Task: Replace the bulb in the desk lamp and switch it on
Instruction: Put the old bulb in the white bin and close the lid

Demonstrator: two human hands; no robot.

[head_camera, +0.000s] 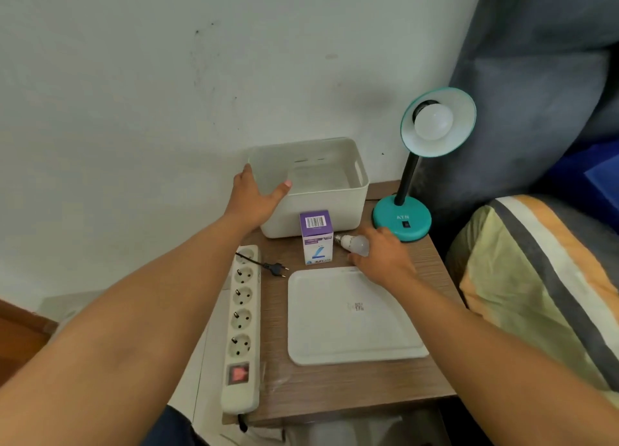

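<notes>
light: bright, soft, even daylight tone over whole scene
shadows: faint soft patch on wall [366, 109] left of lamp shade [464, 110]
focus: mild overall softness, print on bulb box [316, 244] smeared
edges: wide-angle stretch, power strip [242, 331] bows, corners pulled

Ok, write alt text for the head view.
A person's right hand grips a loose bulb at a wooden table; the left hand holds the rim of a white bin. A teal desk lamp with a fitted bulb stands nearby.
</notes>
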